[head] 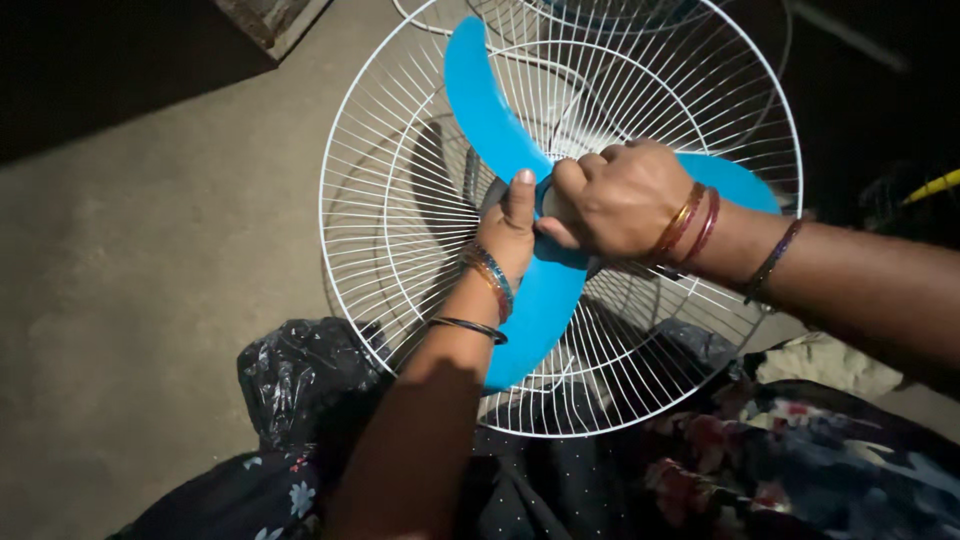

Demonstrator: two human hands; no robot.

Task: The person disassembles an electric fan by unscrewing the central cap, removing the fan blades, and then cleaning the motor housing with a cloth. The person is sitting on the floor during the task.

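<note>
blue fan blade seated in white wire guard, both hands at the hub

the guard (400, 130) is a thin wire dish, light and springy; judge it easy to bend, so do not lean on it. the blade (490, 110) lies inside it, three thin plastic vanes, likely stiff at the centre and flexible toward the tips; take hold at the hub, not the vanes. your right hand (620, 200) is closed over the hub. your left hand (510, 230) braces beside it, thumb up against the blade.
</note>
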